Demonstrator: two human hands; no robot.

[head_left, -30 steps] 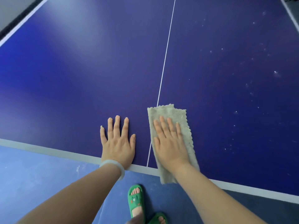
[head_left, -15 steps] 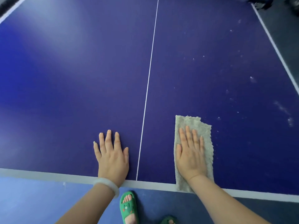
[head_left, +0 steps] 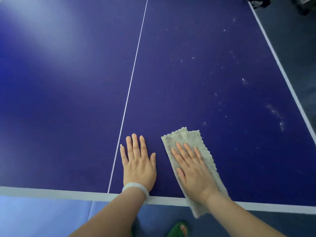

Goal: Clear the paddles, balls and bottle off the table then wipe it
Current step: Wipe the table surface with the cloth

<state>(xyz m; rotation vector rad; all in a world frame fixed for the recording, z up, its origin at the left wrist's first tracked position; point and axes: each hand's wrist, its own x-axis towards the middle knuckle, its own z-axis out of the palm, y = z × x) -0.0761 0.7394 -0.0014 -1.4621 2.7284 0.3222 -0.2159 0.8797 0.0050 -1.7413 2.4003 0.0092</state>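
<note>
Nearest to you, your foot in a green slipper (head_left: 177,228) stands on the blue floor (head_left: 34,216), just below the near end of the table (head_left: 68,100). Both your forearms reach up from the bottom edge and cross the white end line (head_left: 51,193) of this dark blue table-tennis top.

Your left hand (head_left: 138,165) lies palm down on the bare surface. Its fingers (head_left: 135,146) are straight, slightly spread and released, grasping nothing. A pale bangle (head_left: 136,188) sits on that wrist, right over the end line. The hand rests just to the right of the thin white centre line (head_left: 131,82).

Your right hand (head_left: 195,173) is just beside it, also palm down, pressing flat on a folded beige cloth (head_left: 184,135). Its fingers (head_left: 183,149) are straight and lie on top of the cloth, not curled round it. The cloth is a long strip, angled a little to the left at its far end. Its near end hangs past the end line over the floor, and its far end lies beyond your fingertips.

Beyond and to the right of the cloth, whitish dust specks and smears (head_left: 275,111) are scattered over the right half of the table, thicker toward the white side line (head_left: 277,62). The left half shows a soft glare. At the far right corner, dark objects (head_left: 259,2) stand off the table; you cannot tell what they are.
</note>
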